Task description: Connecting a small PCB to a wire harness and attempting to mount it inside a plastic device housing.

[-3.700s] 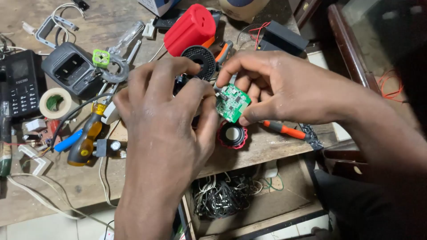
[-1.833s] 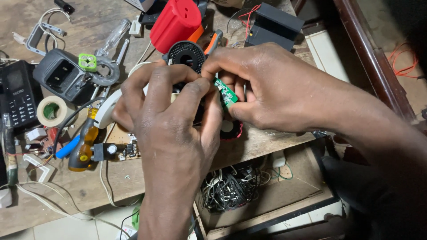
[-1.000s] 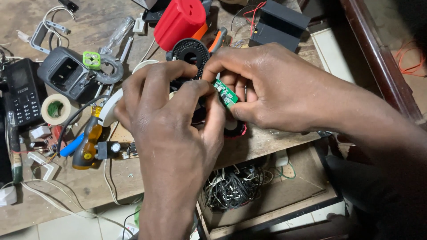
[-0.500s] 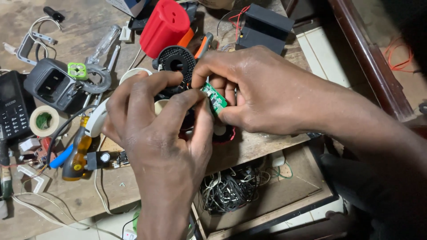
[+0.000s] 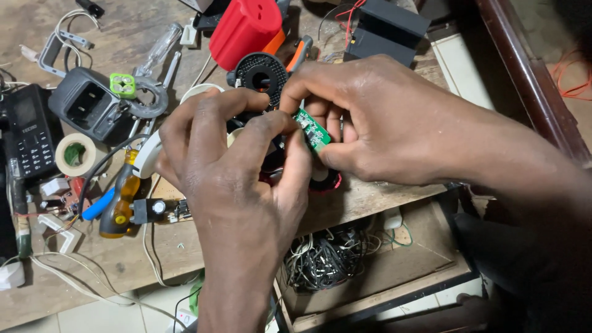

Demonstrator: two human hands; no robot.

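Workbench (image 5: 123, 259); circuit board (image 5: 313, 130) half-hidden by fingers (image 5: 259, 132)

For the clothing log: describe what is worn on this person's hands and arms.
Both hands are bare: no gloves, rings, watch or bands on the left hand or the right hand. Both forearms are uncovered as far as the picture shows, with no sleeve in view. Fingernails are short and unpainted.

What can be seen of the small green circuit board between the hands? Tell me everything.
The green circuit board is a small, flat piece with tiny silvery solder points and components on its face. It shows nearly edge-on, tilted, held above the cluttered wooden workbench. The right hand pinches it between thumb and fingers; the left hand closes against its left edge, thumb and forefinger meeting it. Most of the board is hidden behind the fingers, so its full outline cannot be told.
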